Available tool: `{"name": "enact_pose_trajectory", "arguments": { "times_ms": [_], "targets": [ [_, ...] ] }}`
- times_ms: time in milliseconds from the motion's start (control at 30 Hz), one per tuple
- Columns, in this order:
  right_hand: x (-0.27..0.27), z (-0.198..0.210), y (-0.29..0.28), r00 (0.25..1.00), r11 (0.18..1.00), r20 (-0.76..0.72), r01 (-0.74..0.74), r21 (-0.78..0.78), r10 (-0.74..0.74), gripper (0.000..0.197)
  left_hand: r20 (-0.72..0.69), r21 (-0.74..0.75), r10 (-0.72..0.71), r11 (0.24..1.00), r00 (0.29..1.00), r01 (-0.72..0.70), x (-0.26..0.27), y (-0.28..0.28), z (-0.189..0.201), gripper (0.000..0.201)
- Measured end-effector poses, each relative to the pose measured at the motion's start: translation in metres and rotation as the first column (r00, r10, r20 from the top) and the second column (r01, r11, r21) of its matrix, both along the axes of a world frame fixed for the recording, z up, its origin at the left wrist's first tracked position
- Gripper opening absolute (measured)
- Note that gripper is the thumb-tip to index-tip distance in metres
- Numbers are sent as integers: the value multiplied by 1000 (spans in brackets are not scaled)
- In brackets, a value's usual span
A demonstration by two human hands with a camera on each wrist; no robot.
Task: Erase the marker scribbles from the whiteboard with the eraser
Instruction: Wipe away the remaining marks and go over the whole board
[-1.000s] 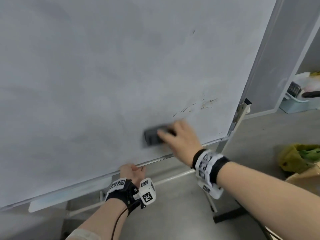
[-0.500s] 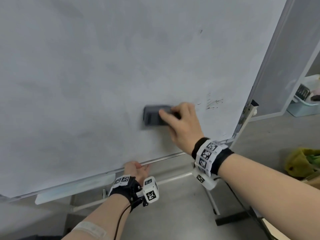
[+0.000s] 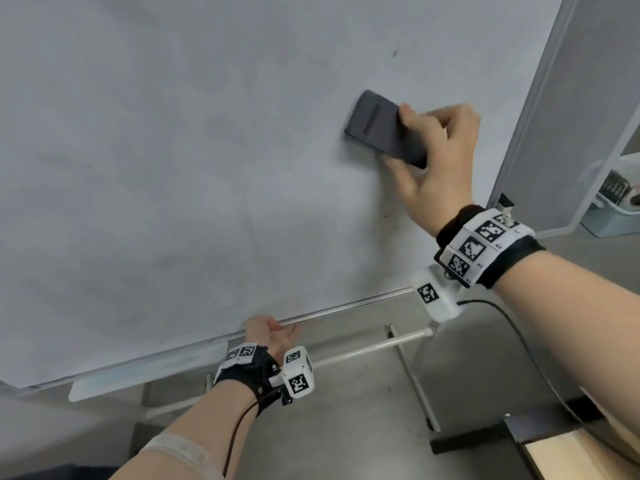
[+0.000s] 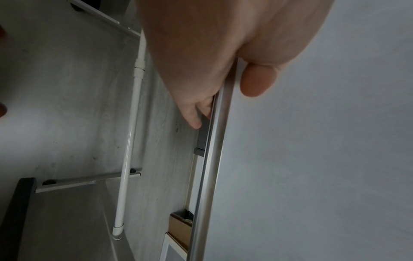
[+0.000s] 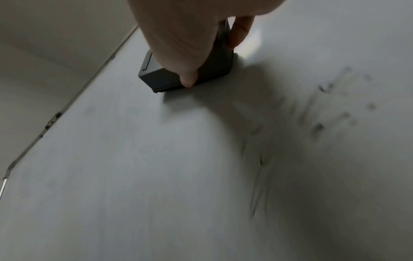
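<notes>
The eraser (image 3: 386,128) is being gripped by the right hand (image 3: 438,157) and has been carried up the whiteboard (image 3: 173,168) from its lower spot a second ago. Faint scribbles (image 5: 321,109) below are being left, so another pass is probably needed. The frame (image 4: 214,141) is being pinched by the left hand (image 3: 272,336).

Right hand (image 3: 438,161) carries eraser (image 3: 386,129) up and rightward across whiteboard (image 3: 173,168), from low spot near bottom rail to higher position. Eraser now tilted, formerly level. Scribbles (image 5: 324,109) now below hand, fainter, smeared.
</notes>
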State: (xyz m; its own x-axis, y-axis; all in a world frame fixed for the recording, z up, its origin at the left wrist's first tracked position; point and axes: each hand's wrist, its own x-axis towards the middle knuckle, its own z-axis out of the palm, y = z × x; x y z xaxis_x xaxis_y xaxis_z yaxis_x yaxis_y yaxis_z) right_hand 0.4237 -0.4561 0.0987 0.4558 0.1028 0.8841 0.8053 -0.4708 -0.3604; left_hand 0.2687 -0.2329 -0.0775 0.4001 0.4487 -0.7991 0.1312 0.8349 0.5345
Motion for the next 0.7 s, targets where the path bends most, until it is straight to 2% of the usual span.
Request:
{"name": "enact_pose_trajectory", "arguments": {
  "times_ms": [100, 200, 300, 400, 467, 500, 600, 700],
  "targets": [
    [-3, -6, -2, 999, 1000, 48, 6, -25, -4, 42, 6, -2, 2, 1000, 1000, -2, 1, -2, -5, 31],
    [-20, -71, -4, 997, 982, -63, -49, -180, 38, 53, -4, 5, -1, 1000, 1000, 1, 3, -2, -8, 30],
    [-40, -150, -15, 981, 886, -190, -117, -448, 34, 69, -10, -12, -8, 1000, 1000, 8, 2, 2, -9, 33],
    [-47, -177, -28, 971, 821, -238, -158, -548, 28, 69, 31, -29, -34, 999, 999, 34, 0, -3, -5, 28],
    [-42, -158, -36, 976, 823, -212, -150, -548, 37, 69, 57, -32, -33, 999, 998, 34, -1, -9, -1, 29],
    [-36, -141, -40, 982, 851, -189, -124, -510, 30, 67, 62, -25, -32, 999, 998, 34, -1, -10, -2, 29],
    [-10, -65, -50, 991, 969, -120, 32, -244, -63, 57, 68, -28, -51, 998, 996, 54, -1, -2, -10, 32],
    [20, 0, -60, 981, 983, -84, 178, 42, -174, 48, 62, -53, -65, 996, 996, 68, -1, 1, -16, 25]
  ]
}}
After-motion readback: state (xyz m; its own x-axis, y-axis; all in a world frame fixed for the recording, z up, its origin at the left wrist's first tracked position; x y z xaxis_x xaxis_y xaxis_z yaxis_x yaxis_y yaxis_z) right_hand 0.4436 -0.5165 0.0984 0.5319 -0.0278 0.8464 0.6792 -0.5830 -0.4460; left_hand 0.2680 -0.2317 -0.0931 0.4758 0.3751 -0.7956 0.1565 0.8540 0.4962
